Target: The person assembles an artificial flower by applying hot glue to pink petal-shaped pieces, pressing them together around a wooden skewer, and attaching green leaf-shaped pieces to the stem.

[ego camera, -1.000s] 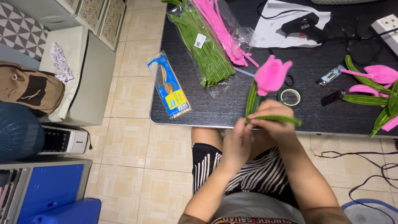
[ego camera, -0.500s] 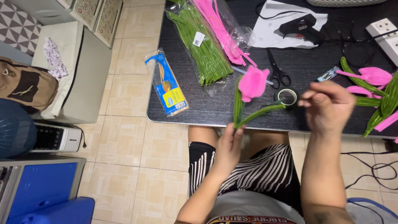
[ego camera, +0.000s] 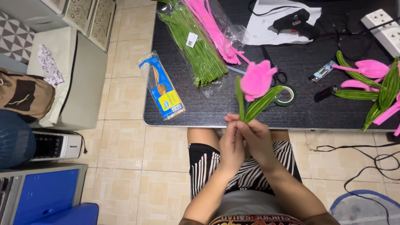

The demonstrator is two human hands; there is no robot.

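A pink pipe-cleaner tulip [ego camera: 255, 79] with two green leaves [ego camera: 261, 103] stands upright in front of me. My left hand [ego camera: 230, 146] and my right hand [ego camera: 257, 139] both pinch its stem base, pressed together just below the black table's [ego camera: 200, 112] front edge. A roll of green tape [ego camera: 286, 96] and black scissors [ego camera: 273, 68] lie on the table right behind the flower.
Bags of green [ego camera: 196, 46] and pink pipe cleaners [ego camera: 216, 29], a blue packet of sticks [ego camera: 163, 87], a glue gun [ego camera: 293, 21] on paper, two lighters [ego camera: 324, 83], a power strip [ego camera: 383, 25] and finished tulips [ego camera: 373, 81] at right. Cables trail on the tiled floor.
My right hand, which had reached out over the table to the right, has come back to the stem beside my left hand. The flower now stands more upright.
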